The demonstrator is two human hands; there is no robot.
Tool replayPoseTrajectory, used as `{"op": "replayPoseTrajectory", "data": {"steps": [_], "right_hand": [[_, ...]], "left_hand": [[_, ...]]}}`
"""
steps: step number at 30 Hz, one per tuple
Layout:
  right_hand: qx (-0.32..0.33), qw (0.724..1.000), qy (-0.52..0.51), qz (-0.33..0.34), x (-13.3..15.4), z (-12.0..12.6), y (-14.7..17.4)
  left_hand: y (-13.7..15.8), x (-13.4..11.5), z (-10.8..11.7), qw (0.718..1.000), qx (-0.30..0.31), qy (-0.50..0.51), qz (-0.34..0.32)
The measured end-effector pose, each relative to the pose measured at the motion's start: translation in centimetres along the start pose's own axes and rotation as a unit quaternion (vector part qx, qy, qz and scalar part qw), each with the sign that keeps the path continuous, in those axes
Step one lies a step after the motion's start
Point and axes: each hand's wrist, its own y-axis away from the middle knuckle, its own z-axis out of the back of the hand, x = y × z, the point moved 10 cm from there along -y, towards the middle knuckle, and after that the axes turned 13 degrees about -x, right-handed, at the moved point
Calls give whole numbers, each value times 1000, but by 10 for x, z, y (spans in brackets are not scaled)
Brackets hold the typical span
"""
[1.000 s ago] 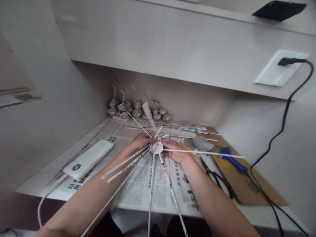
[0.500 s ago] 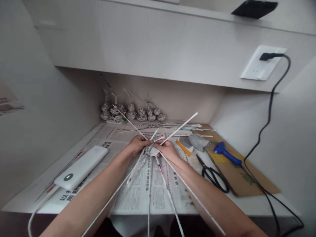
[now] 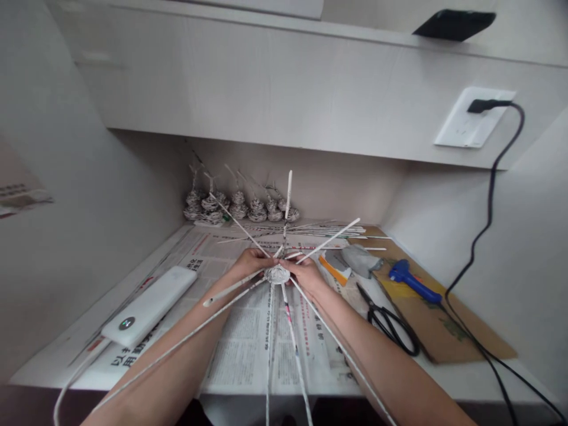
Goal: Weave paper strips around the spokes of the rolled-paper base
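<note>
A small round woven paper base (image 3: 277, 275) is held up in front of me, with rolled newspaper sticks radiating from it. My left hand (image 3: 251, 263) pinches its upper left edge, thumb on top. My right hand (image 3: 307, 272) grips the upper right edge, its thumb close to the left one. One paper stick (image 3: 288, 195) points straight up behind the fingertips, and another (image 3: 331, 239) slants up to the right. Long sticks hang toward me, one (image 3: 295, 346) with a pink mark. The fingers under the base are mostly hidden.
Newspaper (image 3: 237, 349) covers the tabletop. A white power bank (image 3: 153, 302) lies left; black scissors (image 3: 386, 319), a blue glue gun (image 3: 412, 281) and cardboard (image 3: 448, 331) lie right. Behind are loose paper sticks (image 3: 350, 232) and several woven gourd shapes (image 3: 238, 207). A black cable (image 3: 483, 219) hangs at right.
A paper stick now stands upright behind my hands. The thick stick at lower left has swung further out to the left. The base faces me more fully, and the view has shifted slightly.
</note>
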Motion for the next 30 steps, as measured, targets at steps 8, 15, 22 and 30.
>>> {"op": "replayPoseTrajectory", "data": {"steps": [8,15,22,30], "right_hand": [[-70,996,35,50,7,8,3],[-79,996,23,25,5,9,6],[-35,998,52,5,5,0,9],[-67,993,68,75,6,9,3]], "left_hand": [[10,-7,-3,999,-21,34,19],[9,-7,-3,999,-20,32,39],[9,-11,-1,1000,-25,13,15],[16,-25,-12,999,-6,-2,-34]]}}
